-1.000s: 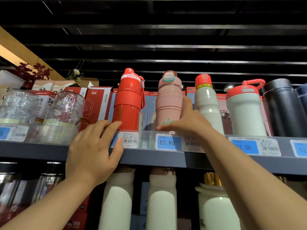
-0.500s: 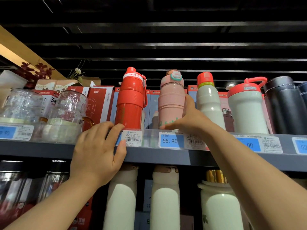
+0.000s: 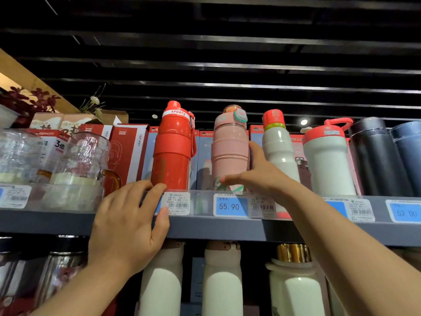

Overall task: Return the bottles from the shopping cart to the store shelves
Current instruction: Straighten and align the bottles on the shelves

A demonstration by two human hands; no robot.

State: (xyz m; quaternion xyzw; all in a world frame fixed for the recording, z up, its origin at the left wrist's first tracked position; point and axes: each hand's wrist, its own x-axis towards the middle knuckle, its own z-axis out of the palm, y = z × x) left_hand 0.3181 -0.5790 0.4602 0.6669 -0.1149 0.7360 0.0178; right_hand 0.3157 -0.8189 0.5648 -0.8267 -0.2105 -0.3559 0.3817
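A pink bottle (image 3: 229,147) with a teal-trimmed lid stands upright on the top grey shelf (image 3: 227,229), above the 55.90 price tag. My right hand (image 3: 257,176) holds its lower part, thumb across the front and a finger up its right side. A red "SPORTS" bottle (image 3: 172,151) stands just left of it. My left hand (image 3: 127,226) rests on the shelf's clear front rail, fingertips at the red bottle's base and thumb on the label strip. The shopping cart is out of view.
Right of the pink bottle stand a white bottle with a red cap (image 3: 276,142), a white bottle with a red loop lid (image 3: 325,160) and dark flasks (image 3: 373,156). Glass jars (image 3: 84,156) and red boxes (image 3: 127,147) fill the left. White bottles (image 3: 223,288) line the shelf below.
The view has shifted a little. Both hands keep their places: the right on the pink bottle, the left on the shelf rail.
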